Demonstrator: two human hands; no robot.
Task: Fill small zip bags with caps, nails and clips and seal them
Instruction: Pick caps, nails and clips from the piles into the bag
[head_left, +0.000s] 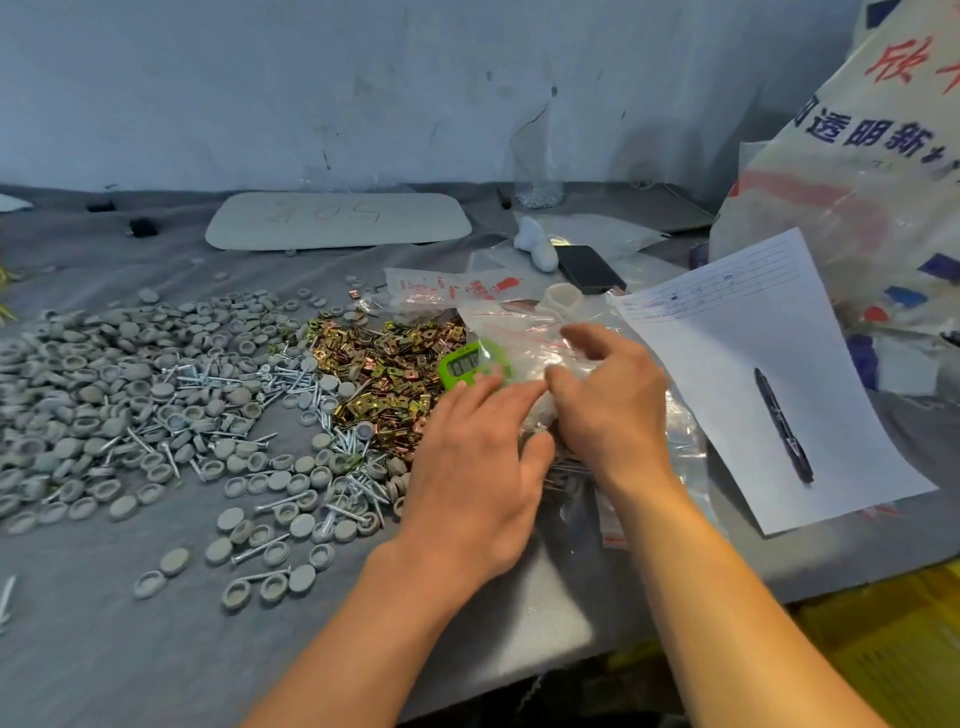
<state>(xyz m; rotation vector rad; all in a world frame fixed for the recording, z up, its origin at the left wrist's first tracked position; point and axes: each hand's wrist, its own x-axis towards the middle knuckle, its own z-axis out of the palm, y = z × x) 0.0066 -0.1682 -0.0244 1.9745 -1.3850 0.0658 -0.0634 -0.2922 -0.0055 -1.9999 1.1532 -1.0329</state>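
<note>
Both hands meet on a small clear zip bag (536, 420): my left hand (478, 467) lies on it with straight fingers, while my right hand (608, 410) touches it, its grip too blurred to tell. Left of my left hand lie grey caps (93, 395), nails (228, 384) and brass clips (384, 364); a green timer (457, 366) sits at its fingertips, digits half hidden. Right of my right hand, a sack (831, 171) reads "透明新" in blue.
</note>
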